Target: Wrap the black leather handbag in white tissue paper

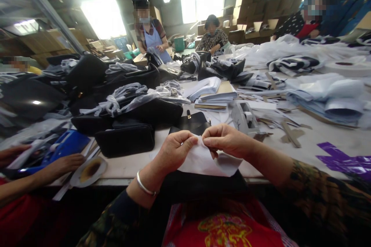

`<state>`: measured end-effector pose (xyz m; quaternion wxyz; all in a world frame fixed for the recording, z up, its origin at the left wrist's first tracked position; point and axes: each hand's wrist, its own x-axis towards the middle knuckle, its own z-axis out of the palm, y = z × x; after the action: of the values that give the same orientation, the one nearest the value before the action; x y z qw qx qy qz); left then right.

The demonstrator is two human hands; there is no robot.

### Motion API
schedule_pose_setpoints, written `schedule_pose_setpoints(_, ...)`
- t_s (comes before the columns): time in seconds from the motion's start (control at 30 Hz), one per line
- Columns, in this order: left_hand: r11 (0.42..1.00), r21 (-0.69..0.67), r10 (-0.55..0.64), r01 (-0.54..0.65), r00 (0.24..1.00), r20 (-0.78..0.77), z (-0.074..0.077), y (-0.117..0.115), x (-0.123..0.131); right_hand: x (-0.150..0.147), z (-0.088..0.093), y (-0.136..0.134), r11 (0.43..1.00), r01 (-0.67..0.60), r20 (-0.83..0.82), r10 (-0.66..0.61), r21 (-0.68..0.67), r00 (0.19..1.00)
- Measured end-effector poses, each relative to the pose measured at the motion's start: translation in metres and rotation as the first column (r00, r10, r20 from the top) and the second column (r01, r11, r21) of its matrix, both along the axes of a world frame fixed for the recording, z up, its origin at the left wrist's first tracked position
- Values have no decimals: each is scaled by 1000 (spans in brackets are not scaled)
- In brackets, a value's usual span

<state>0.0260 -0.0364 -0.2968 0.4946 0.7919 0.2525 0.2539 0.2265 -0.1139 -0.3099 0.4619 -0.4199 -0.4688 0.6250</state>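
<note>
A white sheet of thin paper (210, 162) is pinched between my two hands at its upper edge. My left hand (180, 148), with a silver bangle at the wrist, grips it between thumb and bent fingers. Close beside it my right hand (224, 139) pinches the same edge, thumb against fingers. Under the sheet lies a black bag (203, 187) at the table's front edge, partly hidden by the paper and my forearms. Just beyond my hands is a black flap with a gold-coloured clasp (189, 114).
Black bags (124, 141) with wrapped straps crowd the left. A tape dispenser (245, 117) and a paper stack (216, 94) stand ahead; purple plastic (344, 158) lies right. At left, a co-worker's hands are near a tape roll (88, 171) and a blue dispenser (65, 146). More people work across the table.
</note>
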Motion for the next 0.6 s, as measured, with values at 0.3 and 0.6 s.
schedule_pose_setpoints(0.3, 977, 211, -14, 0, 998, 69, 3, 1, -4, -7, 11, -5, 996, 42, 134, -52, 74, 990)
schedule_pose_setpoints(0.6, 905, 414, 74, -94, 995, 63, 3, -4, -7, -9, 12, -4, 988, 113, 180, -131, 106, 975)
